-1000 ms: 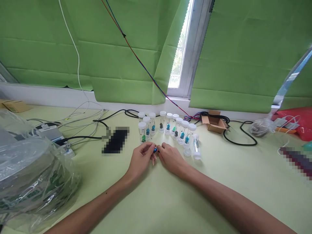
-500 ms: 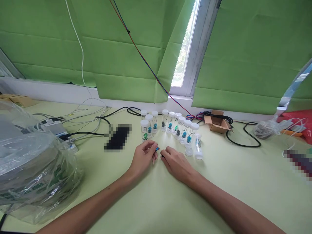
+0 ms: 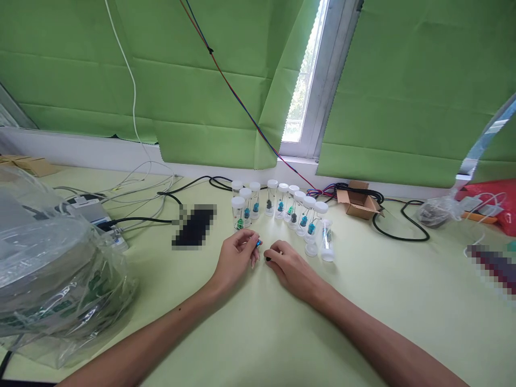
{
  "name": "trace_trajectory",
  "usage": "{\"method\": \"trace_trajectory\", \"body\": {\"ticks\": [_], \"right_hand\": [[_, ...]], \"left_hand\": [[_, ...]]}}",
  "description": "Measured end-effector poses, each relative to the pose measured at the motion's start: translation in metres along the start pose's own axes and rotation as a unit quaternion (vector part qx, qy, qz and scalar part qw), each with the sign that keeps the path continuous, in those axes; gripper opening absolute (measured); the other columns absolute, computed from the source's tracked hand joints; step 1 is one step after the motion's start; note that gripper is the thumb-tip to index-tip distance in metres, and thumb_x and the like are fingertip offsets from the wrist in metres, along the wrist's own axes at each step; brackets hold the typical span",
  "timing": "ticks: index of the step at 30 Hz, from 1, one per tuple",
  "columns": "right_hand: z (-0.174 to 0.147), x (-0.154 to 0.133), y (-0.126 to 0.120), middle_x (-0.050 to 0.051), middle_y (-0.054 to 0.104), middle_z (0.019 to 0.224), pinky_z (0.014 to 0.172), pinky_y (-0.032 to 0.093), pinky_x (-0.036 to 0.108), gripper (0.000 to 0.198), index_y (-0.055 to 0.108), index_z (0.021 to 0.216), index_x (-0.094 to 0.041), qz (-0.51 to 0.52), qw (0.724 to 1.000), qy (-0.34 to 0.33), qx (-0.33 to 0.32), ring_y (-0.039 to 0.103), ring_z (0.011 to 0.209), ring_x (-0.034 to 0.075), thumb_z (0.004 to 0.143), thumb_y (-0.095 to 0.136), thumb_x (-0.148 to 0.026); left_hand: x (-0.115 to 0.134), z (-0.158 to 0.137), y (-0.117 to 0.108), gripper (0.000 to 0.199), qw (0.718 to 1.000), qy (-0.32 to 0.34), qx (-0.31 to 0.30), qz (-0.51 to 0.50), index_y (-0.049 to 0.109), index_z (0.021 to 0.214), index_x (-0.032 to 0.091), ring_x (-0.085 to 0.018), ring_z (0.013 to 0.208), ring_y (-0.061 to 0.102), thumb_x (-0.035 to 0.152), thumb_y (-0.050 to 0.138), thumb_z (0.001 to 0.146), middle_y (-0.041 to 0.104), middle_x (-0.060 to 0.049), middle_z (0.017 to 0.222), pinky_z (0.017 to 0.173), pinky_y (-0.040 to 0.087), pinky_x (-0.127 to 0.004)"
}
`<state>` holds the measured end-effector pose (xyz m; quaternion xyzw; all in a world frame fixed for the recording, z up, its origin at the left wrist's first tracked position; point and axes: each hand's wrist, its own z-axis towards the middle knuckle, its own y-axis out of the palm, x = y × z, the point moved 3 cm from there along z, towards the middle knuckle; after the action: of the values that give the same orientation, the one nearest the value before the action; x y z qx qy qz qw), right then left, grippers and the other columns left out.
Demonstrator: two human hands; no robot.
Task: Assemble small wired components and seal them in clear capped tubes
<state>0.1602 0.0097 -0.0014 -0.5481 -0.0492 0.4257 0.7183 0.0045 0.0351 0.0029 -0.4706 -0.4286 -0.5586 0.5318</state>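
My left hand [image 3: 241,253] pinches a small blue piece [image 3: 258,243] between thumb and forefinger; its exact kind is too small to make out. Just to the right, my right hand [image 3: 285,265] is closed with its fingertips round a small black piece [image 3: 268,259]. The two hands are close together but apart, low over the table. Beyond them stand several clear tubes with white caps [image 3: 282,188], holding little blue, green and dark pieces on thin wires. Nearest my right hand are an upright clear tube [image 3: 328,242] and a round clear white-rimmed part [image 3: 310,249].
A small open cardboard box [image 3: 360,206] and coiled black cable [image 3: 403,238] lie at the back right. On the left, a large plastic-wrapped bundle [image 3: 60,285] stands near a blurred dark object [image 3: 195,227] and tangled white cables [image 3: 161,188]. A red bag [image 3: 506,199] sits far right.
Both hands stay nearly in place. My right fingers have shifted slightly, and more of the black piece shows at their tips. The whole view has moved a little.
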Motion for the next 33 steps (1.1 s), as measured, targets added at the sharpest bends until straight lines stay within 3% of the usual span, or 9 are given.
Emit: {"method": "trace_trajectory", "body": {"ticks": [9, 22, 28, 33], "right_hand": [[0.0, 0.001, 0.005, 0.007, 0.057, 0.101, 0.087, 0.049, 0.033, 0.014, 0.057, 0.097, -0.019, 0.031, 0.999, 0.02, 0.027, 0.054, 0.098, 0.02, 0.092, 0.051, -0.008], [-0.001, 0.006, 0.011, 0.008, 0.055, 0.095, 0.078, 0.051, 0.038, 0.016, 0.054, 0.093, -0.02, 0.004, 0.996, 0.046, 0.076, 0.054, 0.092, 0.024, 0.088, 0.053, -0.005], [-0.001, 0.006, 0.009, 0.009, 0.058, 0.098, 0.081, 0.051, 0.04, 0.019, 0.055, 0.1, -0.019, 0.021, 0.994, 0.042, 0.096, 0.054, 0.095, 0.025, 0.088, 0.052, -0.005], [-0.001, 0.005, 0.005, 0.009, 0.059, 0.098, 0.081, 0.051, 0.038, 0.016, 0.054, 0.102, -0.019, 0.053, 0.986, 0.035, 0.153, 0.056, 0.094, 0.024, 0.09, 0.051, -0.008]], "left_hand": [[-0.002, 0.0, 0.0, 0.028, 1.0, 0.002, -0.008, -0.003, 0.061, 0.083, 0.017, -0.012, 0.054, 0.058, 0.045, 0.064, 0.084, 0.064, -0.002, 0.074, 0.051, 0.047, -0.026], [-0.009, 0.002, 0.001, 0.028, 0.999, -0.013, -0.007, -0.034, 0.063, 0.088, 0.017, -0.018, 0.066, 0.067, 0.043, 0.069, 0.081, 0.064, -0.003, 0.084, 0.063, 0.057, -0.033], [-0.01, 0.004, -0.001, 0.028, 1.0, -0.017, 0.0, -0.02, 0.065, 0.089, 0.016, -0.016, 0.064, 0.064, 0.043, 0.068, 0.082, 0.066, -0.004, 0.079, 0.061, 0.053, -0.03], [-0.004, 0.002, -0.001, 0.028, 0.999, -0.032, 0.0, -0.023, 0.065, 0.087, 0.015, -0.013, 0.059, 0.058, 0.042, 0.069, 0.081, 0.065, -0.003, 0.069, 0.06, 0.048, -0.027]]}}
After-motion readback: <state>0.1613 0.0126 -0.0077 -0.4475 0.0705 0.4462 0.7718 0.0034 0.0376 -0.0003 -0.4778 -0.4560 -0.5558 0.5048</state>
